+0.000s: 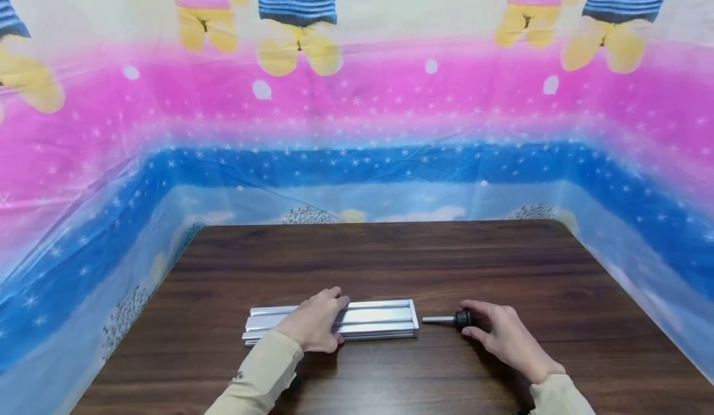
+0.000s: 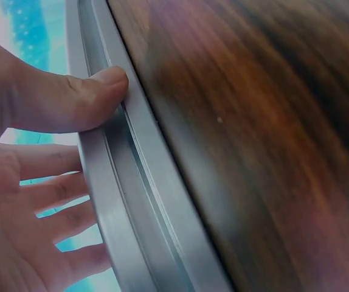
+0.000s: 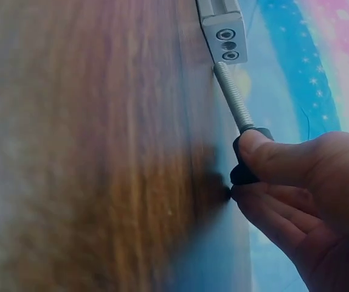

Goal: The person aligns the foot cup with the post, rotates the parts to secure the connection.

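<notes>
A silver aluminium extrusion profile [image 1: 379, 321] lies lengthwise on the table. Across its middle rests my left hand [image 1: 313, 321], gripping it. In the left wrist view the thumb [image 2: 101, 91] presses the profile's near grooved side, with the other fingers over the far side. An end plate [image 3: 238, 30] caps the right end, showing two socket-head screws and a threaded hole [image 3: 228, 45] between them. To the right, my right hand [image 1: 507, 337] pinches the black base [image 1: 463, 319] of a threaded levelling foot. Its threaded rod [image 3: 234, 94] points left at the end plate, a small gap apart in the head view.
The dark wood-grain table [image 1: 390, 254] spreads around both hands. A printed cloth [image 1: 357, 105] with bears and snowflakes hangs behind it and along both sides.
</notes>
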Motion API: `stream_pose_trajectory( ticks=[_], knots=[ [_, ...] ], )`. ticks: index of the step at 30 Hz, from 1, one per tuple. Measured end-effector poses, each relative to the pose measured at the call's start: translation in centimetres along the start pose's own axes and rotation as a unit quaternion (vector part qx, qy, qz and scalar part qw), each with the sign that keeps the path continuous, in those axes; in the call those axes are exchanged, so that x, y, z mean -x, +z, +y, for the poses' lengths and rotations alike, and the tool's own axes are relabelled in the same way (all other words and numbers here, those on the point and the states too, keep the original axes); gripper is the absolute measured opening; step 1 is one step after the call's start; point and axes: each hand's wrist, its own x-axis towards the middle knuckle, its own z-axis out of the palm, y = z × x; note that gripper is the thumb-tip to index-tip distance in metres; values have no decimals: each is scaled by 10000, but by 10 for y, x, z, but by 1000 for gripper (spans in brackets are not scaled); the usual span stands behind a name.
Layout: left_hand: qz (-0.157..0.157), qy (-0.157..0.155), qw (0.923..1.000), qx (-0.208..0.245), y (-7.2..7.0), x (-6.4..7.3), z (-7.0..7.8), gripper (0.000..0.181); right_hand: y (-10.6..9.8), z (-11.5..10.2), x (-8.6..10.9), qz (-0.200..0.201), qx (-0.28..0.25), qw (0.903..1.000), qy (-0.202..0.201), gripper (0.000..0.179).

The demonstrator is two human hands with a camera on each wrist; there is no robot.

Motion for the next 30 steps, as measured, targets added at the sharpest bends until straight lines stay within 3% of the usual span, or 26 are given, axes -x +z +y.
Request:
stream_pose_trajectory(
  ticks=[9, 22, 26, 30],
  knots=[
    [-41, -248, 9994, 257, -10, 6, -3, 60, 4, -12, 0, 156, -286, 9994, -103, 47],
    [-144, -75, 9999, 44, -21, 4, 8, 58, 1, -17, 8, 420, -567, 9974, -114, 46],
    [-142, -112, 9998, 27, -22, 6, 10, 58, -1, -17, 8, 279, -763, 9966, -160, 45],
    [-183, -142, 9997, 96, -25, 11, 12, 61, -6, -12, 7, -104, -1187, 9928, -113, 46]
  ],
)
